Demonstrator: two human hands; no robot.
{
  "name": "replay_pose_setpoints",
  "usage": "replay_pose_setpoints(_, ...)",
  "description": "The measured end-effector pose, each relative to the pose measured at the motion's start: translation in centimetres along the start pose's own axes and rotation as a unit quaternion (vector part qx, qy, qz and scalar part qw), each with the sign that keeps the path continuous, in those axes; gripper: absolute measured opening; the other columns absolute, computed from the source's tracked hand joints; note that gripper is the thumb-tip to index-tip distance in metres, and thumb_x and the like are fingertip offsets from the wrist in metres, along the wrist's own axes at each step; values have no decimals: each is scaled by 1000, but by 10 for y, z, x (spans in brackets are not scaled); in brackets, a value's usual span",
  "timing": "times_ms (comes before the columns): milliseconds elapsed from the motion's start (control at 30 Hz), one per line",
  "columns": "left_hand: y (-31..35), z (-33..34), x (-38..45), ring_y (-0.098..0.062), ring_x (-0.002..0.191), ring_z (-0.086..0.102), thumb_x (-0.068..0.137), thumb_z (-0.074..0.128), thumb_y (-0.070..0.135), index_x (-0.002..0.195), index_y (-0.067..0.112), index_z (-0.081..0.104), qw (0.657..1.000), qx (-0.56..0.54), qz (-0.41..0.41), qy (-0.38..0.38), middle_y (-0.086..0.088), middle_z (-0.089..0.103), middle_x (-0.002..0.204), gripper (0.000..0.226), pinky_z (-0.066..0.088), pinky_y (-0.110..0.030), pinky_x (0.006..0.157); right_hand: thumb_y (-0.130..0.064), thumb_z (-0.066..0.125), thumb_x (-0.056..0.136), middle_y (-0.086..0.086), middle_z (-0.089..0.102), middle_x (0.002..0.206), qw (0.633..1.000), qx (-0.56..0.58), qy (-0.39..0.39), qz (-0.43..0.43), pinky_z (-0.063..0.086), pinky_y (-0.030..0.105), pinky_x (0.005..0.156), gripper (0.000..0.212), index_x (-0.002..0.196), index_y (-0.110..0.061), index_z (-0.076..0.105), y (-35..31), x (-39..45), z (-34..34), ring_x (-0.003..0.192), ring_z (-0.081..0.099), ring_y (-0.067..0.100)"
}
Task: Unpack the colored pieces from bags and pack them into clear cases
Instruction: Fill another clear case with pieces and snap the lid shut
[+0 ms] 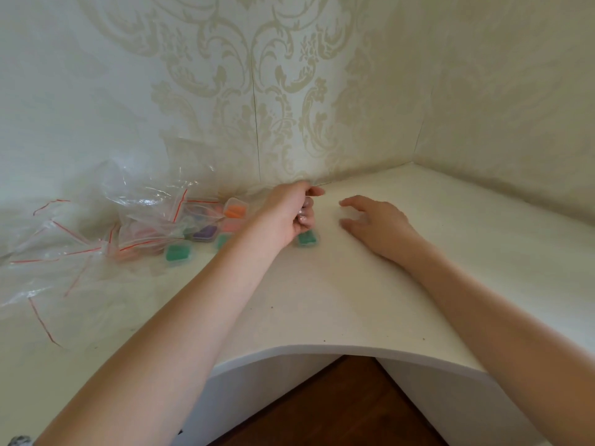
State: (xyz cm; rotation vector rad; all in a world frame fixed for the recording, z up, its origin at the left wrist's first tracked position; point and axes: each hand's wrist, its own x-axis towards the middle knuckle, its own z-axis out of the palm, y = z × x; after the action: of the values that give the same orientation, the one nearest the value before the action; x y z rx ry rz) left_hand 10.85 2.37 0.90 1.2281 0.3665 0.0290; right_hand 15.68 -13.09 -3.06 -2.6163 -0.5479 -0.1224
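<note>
Already several small clear plastic cases [206,235] of coloured pieces lie at ten o'clock beside emptied red-striped clear bags [80,249], while my left hand [291,209] curls above a green-filled case [307,238], my right hand [375,222] relaxed, more presumably left.

I worked in a home, at a corner desk. The walls [289,75] carried cream damask wallpaper, a household finish, with a visible seam. The desk [322,300] was a white top fitted into the corner of the room, its front edge cut in a curve. Below that edge showed a dark wood floor [338,410]. Loose zip bags [96,239] and small cases [236,209] lay along the wall on the left, laid out as hobby goods rather than shop stock.
</note>
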Motion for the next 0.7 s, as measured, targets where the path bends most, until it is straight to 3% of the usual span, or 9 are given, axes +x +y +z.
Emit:
replay_pose_setpoints(100,-3,0,-1,-7,33,26,95,43,16,75,9,60,983,166,79,17,2,29,56,27,23,-15,35,-28,69,82,-5,60,102,985,150,78,-28,46,27,78,25,104,-26,58,-6,-4,-3,91,58,16)
replay_pose_setpoints(200,-7,1,-1,-14,45,41,96,45,23,83,9,66,907,354,222,61,2,41,55,28,33,-26,50,-6,66,79,-8,63,104,927,343,128,-82,50,20,74,31,97,-28,53,-17,-8,-5,93,63,13)
replay_pose_setpoints(267,-6,3,-3,-13,45,36,98,44,32,84,11,63,934,295,201,12,3,38,56,32,32,-23,46,4,62,79,-3,65,108,891,423,120,-117,52,20,80,35,100,-22,53,-26,-11,-6,100,65,13)
replay_pose_setpoints(300,-5,4,-3,-11,44,31,98,43,36,82,13,59,959,234,155,-28,3,35,58,32,29,-21,42,7,61,79,-1,67,108,881,440,111,-131,52,21,84,36,103,-19,53,-27,-12,-7,101,66,13)
replay_pose_setpoints(367,-4,6,-2,-9,44,24,98,45,38,80,15,53,979,158,83,-95,2,29,60,30,24,-18,38,8,62,80,-1,69,106,880,440,101,-149,50,23,91,37,106,-17,52,-28,-15,-8,102,66,10)
replay_pose_setpoints(500,-4,5,-2,-8,45,23,97,52,31,83,13,51,990,61,24,-127,1,34,60,23,27,-16,37,1,66,80,-11,67,109,903,373,131,-167,47,21,95,40,110,-22,52,-27,-15,-8,104,64,4)
replay_pose_setpoints(633,-5,3,-2,-9,43,26,96,54,24,92,8,52,994,17,5,-110,-1,38,60,17,30,-17,36,-12,72,81,-21,62,101,935,276,171,-142,40,4,83,38,115,-24,59,-25,-14,-10,93,56,-11)
replay_pose_setpoints(700,-5,3,-2,-9,43,26,95,56,22,85,9,51,994,9,8,-104,0,40,59,17,30,-17,36,-20,73,81,-22,57,96,946,218,197,-134,37,3,77,38,118,-23,62,-23,-13,-10,87,53,-5)
